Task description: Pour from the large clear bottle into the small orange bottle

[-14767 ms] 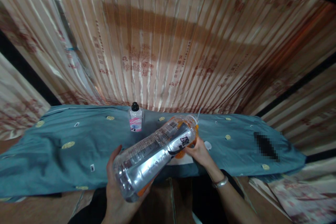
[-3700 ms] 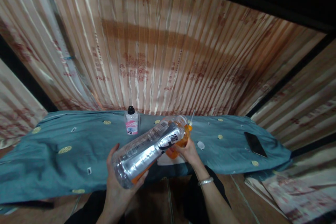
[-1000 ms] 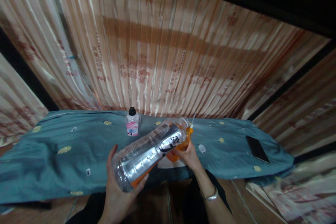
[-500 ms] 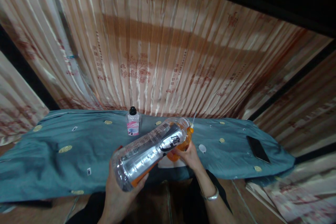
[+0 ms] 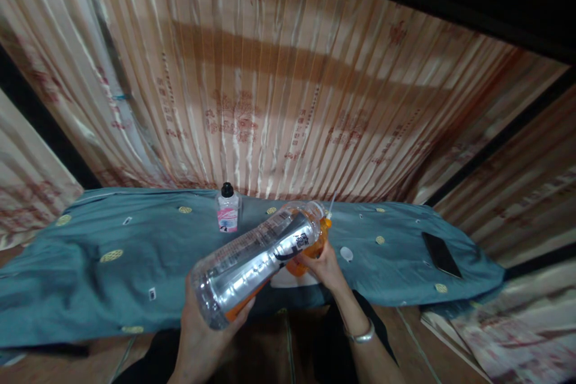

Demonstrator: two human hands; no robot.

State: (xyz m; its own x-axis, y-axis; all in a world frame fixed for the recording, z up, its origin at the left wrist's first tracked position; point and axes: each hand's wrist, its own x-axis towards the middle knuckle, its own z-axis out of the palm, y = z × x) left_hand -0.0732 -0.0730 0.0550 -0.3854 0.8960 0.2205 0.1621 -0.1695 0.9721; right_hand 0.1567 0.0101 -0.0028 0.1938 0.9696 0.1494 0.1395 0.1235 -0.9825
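Observation:
My left hand [image 5: 207, 327] is closed around the lower end of a large clear plastic bottle [image 5: 252, 270] with a silver label. This bottle lies tilted, its neck up and to the right. Below the neck, my right hand [image 5: 321, 264] grips an orange see-through bottle [image 5: 297, 266], largely hidden behind the large one. A thin whitish tube [image 5: 332, 201] sticks up beside the two necks. Whether the necks touch, and whether any liquid flows, I cannot make out. A pale flat thing [image 5: 294, 279] shows beneath the orange bottle.
A small clear bottle [image 5: 227, 210] with a black cap and pink label stands toward the back of the teal patterned cloth [image 5: 175, 264]. To the right lies a dark phone-like slab [image 5: 441, 254]. Pleated curtains [image 5: 270, 102] hang behind and at both sides.
Hardly anything differs. Both hands keep their grips, and the large bottle stays tilted in almost the same place.

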